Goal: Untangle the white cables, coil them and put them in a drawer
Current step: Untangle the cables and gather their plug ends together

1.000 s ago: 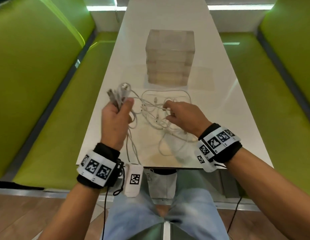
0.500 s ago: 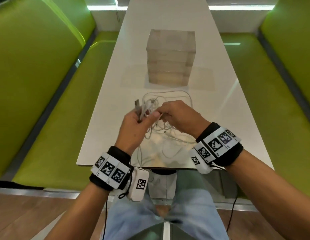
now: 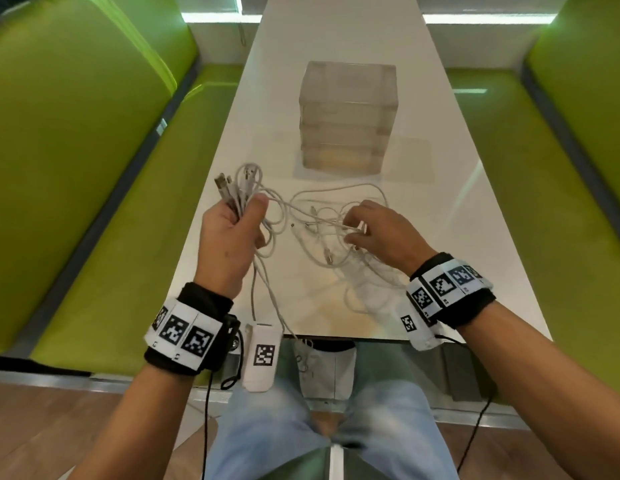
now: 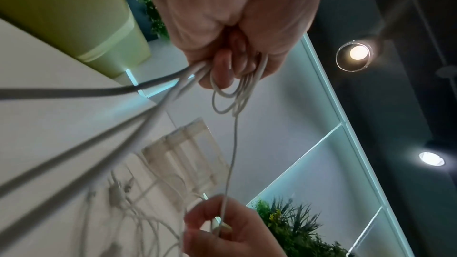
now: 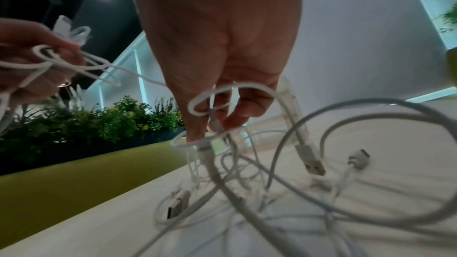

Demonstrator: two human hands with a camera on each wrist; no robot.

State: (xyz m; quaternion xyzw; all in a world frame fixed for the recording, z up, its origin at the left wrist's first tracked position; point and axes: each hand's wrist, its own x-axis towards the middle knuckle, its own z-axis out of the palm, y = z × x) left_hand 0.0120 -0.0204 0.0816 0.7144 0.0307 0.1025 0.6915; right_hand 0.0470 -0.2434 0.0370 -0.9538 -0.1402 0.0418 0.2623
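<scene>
White cables [image 3: 322, 230] lie tangled on the near end of the table [image 3: 336, 64], at 6 o'clock from the clear drawer unit [image 3: 348, 116]. Our left hand [image 3: 228, 240] is raised at 9 o'clock of the tangle, fingers curled round a bunch of strands with plug ends sticking up. Our right hand [image 3: 381, 233], at 3 o'clock, pinches a single strand between thumb and fingertips [image 5: 232, 120]. Green benches [image 3: 76, 168] flank the table.
</scene>
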